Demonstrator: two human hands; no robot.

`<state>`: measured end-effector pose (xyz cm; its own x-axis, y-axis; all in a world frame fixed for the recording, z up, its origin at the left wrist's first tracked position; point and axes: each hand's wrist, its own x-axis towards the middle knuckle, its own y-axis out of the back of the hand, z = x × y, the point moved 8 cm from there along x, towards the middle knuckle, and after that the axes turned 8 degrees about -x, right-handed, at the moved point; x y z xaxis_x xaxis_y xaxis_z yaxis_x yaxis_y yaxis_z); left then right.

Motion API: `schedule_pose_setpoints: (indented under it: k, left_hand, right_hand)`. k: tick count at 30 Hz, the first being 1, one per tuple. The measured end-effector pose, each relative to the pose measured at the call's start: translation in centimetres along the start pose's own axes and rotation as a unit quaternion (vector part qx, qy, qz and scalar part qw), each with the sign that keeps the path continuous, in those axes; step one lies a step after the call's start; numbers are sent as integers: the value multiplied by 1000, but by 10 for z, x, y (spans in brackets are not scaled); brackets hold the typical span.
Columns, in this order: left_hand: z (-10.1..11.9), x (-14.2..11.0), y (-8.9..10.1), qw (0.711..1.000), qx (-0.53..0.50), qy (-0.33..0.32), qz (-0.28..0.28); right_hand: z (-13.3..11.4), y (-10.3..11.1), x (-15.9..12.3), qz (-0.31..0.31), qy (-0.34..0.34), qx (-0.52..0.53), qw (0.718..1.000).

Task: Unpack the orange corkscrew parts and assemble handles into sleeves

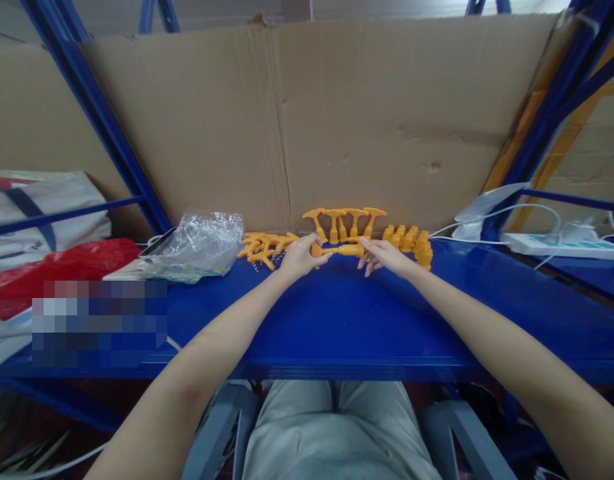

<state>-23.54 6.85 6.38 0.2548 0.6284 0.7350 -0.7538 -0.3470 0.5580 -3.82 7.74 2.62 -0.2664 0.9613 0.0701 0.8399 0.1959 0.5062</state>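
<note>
My left hand (299, 257) is closed on one end of an orange plastic piece with a ribbed, narrow shaft (331, 251). The fingers of my right hand (381, 256) pinch an orange plastic sleeve (353, 249) at the other end. Both parts lie in one line, level above the tabletop; whether they are joined I cannot tell. Just behind stand several upright orange T-shaped pieces (334, 223). A heap of orange branching pieces (261, 247) lies beside my left hand, with small springs (257, 267) near it. Several short orange pieces (423, 250) stand to the right of my right hand.
The blue tabletop (351, 320) ends at a brown cardboard panel (387, 120). Clear plastic bags (201, 243) and a red bag (67, 263) lie on the left. A white power strip (561, 245) with cables sits at the right, near a blue post (541, 127).
</note>
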Motion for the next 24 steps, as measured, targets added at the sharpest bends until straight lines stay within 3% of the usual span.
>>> schedule_pose_setpoints:
  k: [9,17,24]
  left_hand:
    - [2,-1,-2,1000,19,-4,-11]
    - [6,-2,2,1000,18,2,-2]
    - [3,-2,0,1000,17,8,-6]
  right_hand:
    - [-2,0,2,-35,63,30,997]
    - [-6,-2,2,-24,56,24,998]
    - [-5,-3,-1,-15,11,34,999]
